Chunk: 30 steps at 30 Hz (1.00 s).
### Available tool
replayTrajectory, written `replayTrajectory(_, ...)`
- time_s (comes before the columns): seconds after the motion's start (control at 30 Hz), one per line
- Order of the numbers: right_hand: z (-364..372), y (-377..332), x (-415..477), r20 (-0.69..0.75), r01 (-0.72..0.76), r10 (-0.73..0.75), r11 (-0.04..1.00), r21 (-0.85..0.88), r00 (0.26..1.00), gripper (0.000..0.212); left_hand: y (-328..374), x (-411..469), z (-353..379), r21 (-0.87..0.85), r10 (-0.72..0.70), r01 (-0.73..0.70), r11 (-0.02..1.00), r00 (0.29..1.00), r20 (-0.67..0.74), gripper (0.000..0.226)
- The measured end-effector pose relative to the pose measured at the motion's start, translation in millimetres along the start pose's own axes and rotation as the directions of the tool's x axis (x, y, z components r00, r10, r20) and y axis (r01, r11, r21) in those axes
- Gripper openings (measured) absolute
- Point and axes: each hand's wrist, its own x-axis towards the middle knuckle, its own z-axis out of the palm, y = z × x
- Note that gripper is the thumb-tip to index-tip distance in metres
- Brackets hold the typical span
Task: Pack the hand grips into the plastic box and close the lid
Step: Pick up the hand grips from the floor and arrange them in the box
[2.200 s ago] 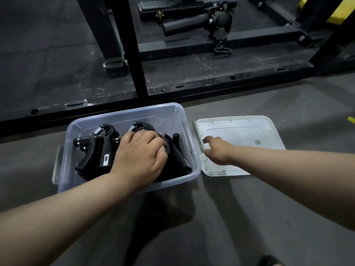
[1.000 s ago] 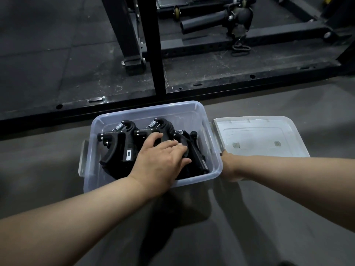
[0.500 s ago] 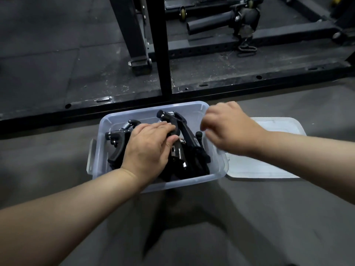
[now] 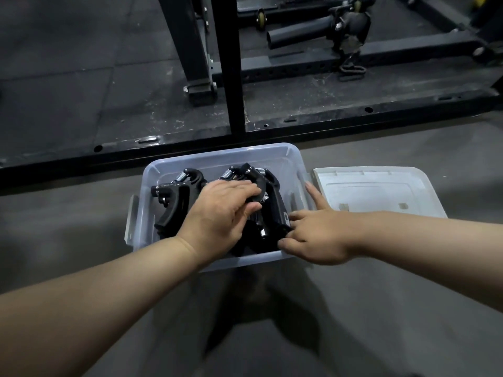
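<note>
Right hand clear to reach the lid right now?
Likely yes. The lid lies bare on the floor just right of the box; the right hand sits beside it, only touching a grip.

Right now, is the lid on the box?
No, the lid lies flat beside the open box, to its right.

Black hand grips [image 4: 174,205] with silver springs [image 4: 180,176] fill a clear box [image 4: 217,156]; white lid [image 4: 381,191]; grey floor [image 4: 381,308].
</note>
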Motion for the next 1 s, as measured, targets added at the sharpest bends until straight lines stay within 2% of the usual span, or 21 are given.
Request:
replayTrajectory(0.1,1.5,-4.9,-4.3,0.041,-0.044,0.045,0.999,-0.009,0.998,0.071,7.6,1.0,6.3,0.016,-0.028,0.027,1.0,0.997,0.068,0.032)
replayTrajectory(0.17,-0.8,-11.9,-7.5,0.064,-0.06,0.063,0.997,-0.053,0.996,0.075,13.6,2.9,9.4,0.044,-0.06,0.056,0.997,0.994,0.096,0.033)
replayTrajectory(0.27,-11.7,-17.5,-9.8,0.107,-0.049,0.044,0.998,0.041,0.993,0.067,23.0,-1.4,16.3,0.13,0.008,-0.019,0.991,0.996,0.083,0.029)
replayTrajectory(0.33,-23.5,-17.2,-12.2,0.123,-0.034,0.026,0.997,0.066,0.992,0.052,28.4,-9.1,18.1,0.195,0.077,-0.09,0.977,0.994,0.071,0.024)
replayTrajectory(0.4,-33.0,-11.6,-13.2,0.019,-0.043,0.042,0.999,0.033,0.999,0.033,29.4,-14.3,16.6,0.262,0.127,-0.145,0.954,0.988,0.085,0.02)
replayTrajectory(0.57,-38.0,12.3,-4.5,-0.27,-0.055,0.074,0.996,0.076,0.96,0.018,28.4,-14.7,13.3,0.306,0.123,-0.16,0.939,0.983,0.136,0.027)
replayTrajectory(0.63,-31.4,28.3,2.9,-0.464,-0.02,0.148,0.963,0.27,0.873,0.018,29.7,-15.5,14.4,0.3,0.122,-0.163,0.94,0.981,0.15,0.03)
replayTrajectory(0.7,-26.8,46.3,10.2,-0.644,0.043,0.328,0.871,0.49,0.691,0.02,29.6,-15.9,14.5,0.291,0.126,-0.164,0.942,0.981,0.146,0.029)
replayTrajectory(0.77,-19.0,64.4,17.8,-0.624,0.029,0.563,0.729,0.683,0.541,0.019,29.1,-16.0,13.8,0.284,0.125,-0.159,0.945,0.983,0.136,0.029)
replayTrajectory(0.83,0.2,87.2,28.9,-0.457,-0.057,0.763,0.538,0.841,0.456,0.018,28.7,-14.3,12.6,0.283,0.115,-0.147,0.948,0.985,0.127,0.031)
replayTrajectory(0.87,13.8,98.6,33.0,-0.355,-0.14,0.814,0.461,0.876,0.459,0.018,28.1,-12.7,12.1,0.283,0.11,-0.14,0.949,0.987,0.119,0.031)
replayTrajectory(0.9,28.6,107.2,36.1,-0.25,-0.238,0.821,0.416,0.878,0.513,0.022,27.0,-10.5,11.7,0.282,0.107,-0.135,0.95,0.988,0.111,0.031)
replayTrajectory(0.93,43.2,111.2,37.7,-0.149,-0.337,0.787,0.416,0.844,0.599,0.028,25.4,-8.2,11.3,0.28,0.108,-0.133,0.951,0.989,0.105,0.029)
replayTrajectory(1.0,66.7,107.4,38.4,0.008,-0.474,0.655,0.538,0.697,0.756,0.041,21.9,-4.9,11.6,0.272,0.118,-0.144,0.951,0.987,0.111,0.027)
